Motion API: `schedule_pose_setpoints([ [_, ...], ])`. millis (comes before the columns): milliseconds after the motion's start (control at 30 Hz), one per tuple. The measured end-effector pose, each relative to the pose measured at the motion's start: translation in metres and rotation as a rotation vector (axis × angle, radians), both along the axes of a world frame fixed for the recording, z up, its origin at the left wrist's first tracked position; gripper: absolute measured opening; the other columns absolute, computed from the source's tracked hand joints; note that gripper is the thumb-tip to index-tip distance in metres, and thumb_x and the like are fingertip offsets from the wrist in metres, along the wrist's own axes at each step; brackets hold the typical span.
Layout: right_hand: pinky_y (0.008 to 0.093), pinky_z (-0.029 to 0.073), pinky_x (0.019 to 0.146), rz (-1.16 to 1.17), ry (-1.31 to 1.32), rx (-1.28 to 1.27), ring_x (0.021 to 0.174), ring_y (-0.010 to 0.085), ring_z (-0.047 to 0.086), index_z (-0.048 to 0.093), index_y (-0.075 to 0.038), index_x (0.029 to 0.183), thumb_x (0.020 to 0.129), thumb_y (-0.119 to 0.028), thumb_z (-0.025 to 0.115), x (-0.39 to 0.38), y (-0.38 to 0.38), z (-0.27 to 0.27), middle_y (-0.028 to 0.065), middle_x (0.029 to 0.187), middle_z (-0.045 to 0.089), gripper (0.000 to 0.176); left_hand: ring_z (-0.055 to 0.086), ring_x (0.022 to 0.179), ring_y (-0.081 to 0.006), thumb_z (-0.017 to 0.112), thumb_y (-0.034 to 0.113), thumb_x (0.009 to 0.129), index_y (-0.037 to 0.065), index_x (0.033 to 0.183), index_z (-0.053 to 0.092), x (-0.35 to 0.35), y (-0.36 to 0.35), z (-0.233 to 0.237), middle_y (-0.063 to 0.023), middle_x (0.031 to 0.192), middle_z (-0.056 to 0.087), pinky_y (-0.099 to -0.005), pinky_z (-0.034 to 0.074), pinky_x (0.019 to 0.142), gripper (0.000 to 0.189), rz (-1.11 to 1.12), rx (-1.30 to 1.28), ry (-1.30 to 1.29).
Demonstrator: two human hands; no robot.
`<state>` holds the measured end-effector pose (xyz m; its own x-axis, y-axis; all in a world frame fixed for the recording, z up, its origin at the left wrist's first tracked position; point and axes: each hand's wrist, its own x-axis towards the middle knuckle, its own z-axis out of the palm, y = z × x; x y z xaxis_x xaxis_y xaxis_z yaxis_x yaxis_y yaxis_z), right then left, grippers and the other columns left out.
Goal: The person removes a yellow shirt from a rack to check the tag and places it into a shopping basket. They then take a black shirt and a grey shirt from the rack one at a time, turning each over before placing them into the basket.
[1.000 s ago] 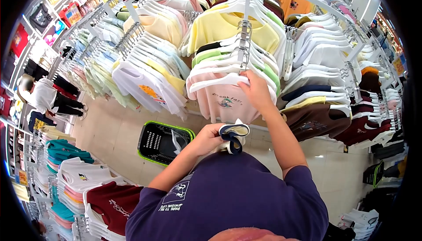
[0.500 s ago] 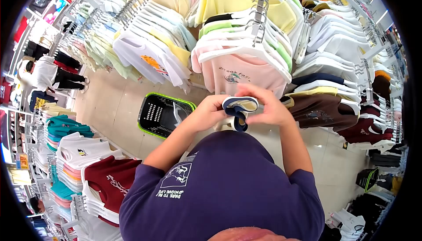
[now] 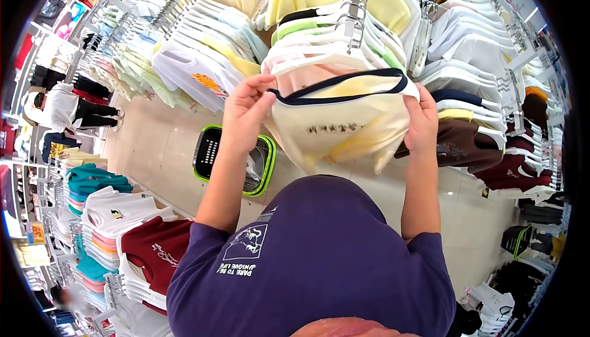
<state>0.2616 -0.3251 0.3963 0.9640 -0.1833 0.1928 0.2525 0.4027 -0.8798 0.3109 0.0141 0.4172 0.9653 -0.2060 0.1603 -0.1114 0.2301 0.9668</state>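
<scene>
Above tiled floor (image 3: 150,140), hands (image 3: 421,123) hold cream garment (image 3: 344,115) near hanging shirts (image 3: 184,69).

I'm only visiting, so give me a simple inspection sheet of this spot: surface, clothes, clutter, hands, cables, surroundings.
Surface: shiny tiled floor.
Job's things: cream garment, held up, dark trim along its opening, small dark print.
Clutter: black basket with green rim on the floor, partly hidden by the left forearm.
Hands: left hand and right hand each grip one end of the opening.
Cables: nothing seen.
Surroundings: hanging shirts; a person in white.
</scene>
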Motion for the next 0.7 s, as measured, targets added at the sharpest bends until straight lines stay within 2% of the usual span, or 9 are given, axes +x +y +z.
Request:
schedule_pose_setpoints([
  [133, 0.0212, 0.049, 0.08, 0.022, 0.006, -0.142, 0.089, 0.0051, 0.062, 0.066, 0.0, 0.112, 0.101, -0.004, 0.06, -0.004, -0.009, 0.004, 0.001, 0.1, 0.07, 0.014, 0.06, 0.102, -0.0086, 0.064, -0.004, 0.096, -0.001, 0.125, 0.063, 0.007, 0.009, -0.001, -0.003, 0.115, 0.066, -0.0237, 0.046, 0.093, 0.03, 0.085, 0.04, -0.091],
  [200, 0.0208, 0.049, 0.081, 0.014, -0.004, -0.169, 0.089, 0.0047, 0.061, 0.066, 0.001, 0.113, 0.101, -0.004, 0.06, -0.003, -0.012, 0.002, 0.0006, 0.1, 0.069, 0.014, 0.06, 0.105, -0.0103, 0.065, -0.003, 0.095, -0.001, 0.124, 0.064, 0.007, 0.009, -0.002, -0.0031, 0.116, 0.067, -0.0254, 0.047, 0.095, 0.029, 0.067, 0.06, -0.119],
  [300, 0.0206, 0.048, 0.08, -0.015, -0.017, -0.161, 0.088, 0.0044, 0.061, 0.066, 0.001, 0.113, 0.102, -0.005, 0.059, -0.001, -0.014, 0.004, 0.0, 0.099, 0.069, 0.014, 0.062, 0.107, -0.0129, 0.072, -0.002, 0.09, -0.002, 0.122, 0.066, 0.007, 0.013, -0.002, -0.0046, 0.117, 0.068, -0.0278, 0.049, 0.095, 0.032, -0.079, 0.238, -0.123],
  [400, 0.02, 0.047, 0.078, -0.045, -0.012, -0.128, 0.086, 0.0038, 0.059, 0.066, 0.001, 0.113, 0.103, -0.005, 0.058, -0.001, -0.013, 0.014, -0.0014, 0.097, 0.067, 0.014, 0.065, 0.101, -0.015, 0.077, 0.0, 0.084, -0.002, 0.119, 0.067, 0.007, 0.013, 0.005, -0.0075, 0.111, 0.071, -0.0294, 0.051, 0.091, 0.036, -0.156, 0.605, -0.206],
  [433, 0.0199, 0.047, 0.077, -0.057, -0.02, -0.139, 0.085, 0.0036, 0.058, 0.067, 0.001, 0.113, 0.103, -0.005, 0.057, 0.0, -0.013, 0.014, -0.0019, 0.096, 0.067, 0.014, 0.067, 0.091, -0.0173, 0.078, 0.003, 0.083, 0.0, 0.117, 0.068, 0.006, 0.01, 0.006, -0.0118, 0.101, 0.072, -0.0304, 0.053, 0.086, 0.036, -0.145, 0.708, -0.204],
  [567, 0.0198, 0.046, 0.073, -0.062, -0.022, -0.193, 0.082, 0.0029, 0.056, 0.067, 0.001, 0.111, 0.102, -0.005, 0.059, 0.002, -0.016, 0.008, -0.0032, 0.093, 0.065, 0.013, 0.066, 0.081, -0.0209, 0.073, 0.006, 0.088, 0.0, 0.113, 0.067, 0.008, 0.007, -0.011, -0.0149, 0.091, 0.072, -0.0321, 0.053, 0.082, 0.027, -0.21, 0.85, -0.188],
  [667, 0.0197, 0.046, 0.073, -0.067, 0.033, -0.262, 0.081, 0.0024, 0.056, 0.067, 0.0, 0.108, 0.101, -0.006, 0.062, 0.005, -0.018, 0.002, -0.0038, 0.091, 0.065, 0.011, 0.065, 0.087, -0.0174, 0.068, 0.003, 0.091, -0.001, 0.117, 0.065, 0.006, 0.003, -0.014, -0.0127, 0.099, 0.073, -0.0307, 0.051, 0.085, 0.026, -0.189, 0.816, -0.112],
  [700, 0.0206, 0.047, 0.072, -0.072, 0.084, -0.336, 0.08, 0.0031, 0.056, 0.068, 0.0, 0.102, 0.098, -0.009, 0.068, 0.004, -0.02, 0.003, -0.0034, 0.088, 0.066, 0.01, 0.065, 0.091, -0.016, 0.066, 0.001, 0.092, -0.001, 0.118, 0.064, 0.005, 0.001, -0.017, -0.0114, 0.103, 0.072, -0.03, 0.051, 0.087, 0.026, -0.187, 0.708, -0.089],
])
